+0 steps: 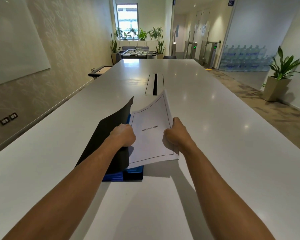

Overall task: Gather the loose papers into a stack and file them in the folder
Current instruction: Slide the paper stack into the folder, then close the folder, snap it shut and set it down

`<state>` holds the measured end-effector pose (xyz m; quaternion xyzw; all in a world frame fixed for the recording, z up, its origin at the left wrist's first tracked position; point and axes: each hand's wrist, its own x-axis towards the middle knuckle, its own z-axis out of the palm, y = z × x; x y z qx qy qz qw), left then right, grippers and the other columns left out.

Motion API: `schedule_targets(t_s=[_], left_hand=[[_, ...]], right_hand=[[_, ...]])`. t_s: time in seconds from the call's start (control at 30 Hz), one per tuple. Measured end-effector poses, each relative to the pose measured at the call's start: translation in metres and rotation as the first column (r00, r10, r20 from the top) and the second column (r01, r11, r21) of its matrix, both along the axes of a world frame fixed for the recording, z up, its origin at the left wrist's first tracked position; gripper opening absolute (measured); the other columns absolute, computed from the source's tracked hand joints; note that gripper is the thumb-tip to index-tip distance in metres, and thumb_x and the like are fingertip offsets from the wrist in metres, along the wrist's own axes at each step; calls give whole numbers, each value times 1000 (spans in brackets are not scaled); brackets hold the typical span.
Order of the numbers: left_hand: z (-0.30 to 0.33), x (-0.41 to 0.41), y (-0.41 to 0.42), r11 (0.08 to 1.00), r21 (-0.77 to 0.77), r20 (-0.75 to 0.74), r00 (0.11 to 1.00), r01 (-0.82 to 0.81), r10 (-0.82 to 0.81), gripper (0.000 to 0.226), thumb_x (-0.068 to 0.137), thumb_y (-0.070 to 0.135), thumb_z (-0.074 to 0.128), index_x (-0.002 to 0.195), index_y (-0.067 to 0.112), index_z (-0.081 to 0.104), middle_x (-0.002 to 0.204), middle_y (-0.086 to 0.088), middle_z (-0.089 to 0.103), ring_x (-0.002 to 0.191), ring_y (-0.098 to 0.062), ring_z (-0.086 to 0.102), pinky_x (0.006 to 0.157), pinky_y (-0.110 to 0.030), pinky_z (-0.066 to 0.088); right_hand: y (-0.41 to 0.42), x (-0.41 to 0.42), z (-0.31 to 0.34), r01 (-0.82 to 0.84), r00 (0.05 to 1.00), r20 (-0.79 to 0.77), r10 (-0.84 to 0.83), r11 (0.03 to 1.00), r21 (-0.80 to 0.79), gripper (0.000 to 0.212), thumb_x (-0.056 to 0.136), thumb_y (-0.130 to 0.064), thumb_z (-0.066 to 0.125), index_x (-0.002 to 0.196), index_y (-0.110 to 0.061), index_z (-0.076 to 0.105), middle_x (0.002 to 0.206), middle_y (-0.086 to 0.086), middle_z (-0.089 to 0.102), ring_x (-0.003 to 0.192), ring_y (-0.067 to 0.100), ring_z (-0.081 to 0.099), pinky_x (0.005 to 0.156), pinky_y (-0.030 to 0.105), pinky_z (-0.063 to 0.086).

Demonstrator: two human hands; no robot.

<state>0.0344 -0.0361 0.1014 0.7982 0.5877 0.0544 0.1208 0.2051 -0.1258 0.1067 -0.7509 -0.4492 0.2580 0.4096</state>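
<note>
two hands are at the filing step. on the left, the left hand [123, 135] pinches the folder's black cover [107, 135] and lifts it open over the blue pockets [128, 174] on the white table [215, 135]. to the right, the right hand [175, 134] grips the paper stack [151, 135], top sheet reading "bibliography", angled into the opening. next, i judge, the stack must slide squarely down into a pocket before the cover drops.

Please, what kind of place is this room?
Probably an office meeting area: a long white table with a cable slot, entry turnstiles beyond, stacked water bottles, and a foosball table at the far end.
</note>
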Motion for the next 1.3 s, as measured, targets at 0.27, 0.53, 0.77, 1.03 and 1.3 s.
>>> schedule_targets(t_s=[0.27,0.53,0.77,1.03,1.3], left_hand=[[3,12,-7,1000,2,13,1000,-11,11,24,93,13,48,69,13,47,69,-5,51,56,-12,48,55,-22,41],[7,26,-16,1000,15,-2,1000,21,-21,27,95,14,50,67,14,46,70,-5,53,58,-12,52,57,-21,43],[12,53,-27,995,60,39,996,83,-85,19,93,22,53,77,11,50,73,-3,52,57,-13,53,46,-21,37],[8,76,-30,994,71,116,989,82,-90,36,98,33,48,64,20,43,68,-2,53,56,-12,58,47,-21,43],[-7,86,-35,990,4,103,985,140,-139,25,98,29,48,109,10,60,90,-5,57,64,-11,56,49,-19,39]], right_hand=[[-3,0,-3,-39,999,9,39,999,-16,41,87,-3,45,129,-4,40,116,17,56,101,32,56,76,36,47],[2,6,-2,-74,997,-9,73,996,-58,40,91,-3,46,131,-4,40,124,18,54,107,33,57,85,40,52],[17,-24,-23,-150,985,-99,142,985,-82,47,89,-4,55,132,-6,36,120,22,57,107,39,61,89,53,55],[24,-28,-43,-292,949,94,300,952,-88,41,94,-12,59,130,4,47,117,22,63,106,31,61,84,32,48],[13,-3,-55,-29,815,564,132,982,-188,46,92,-23,59,132,-10,40,108,12,64,89,26,63,67,32,42]])
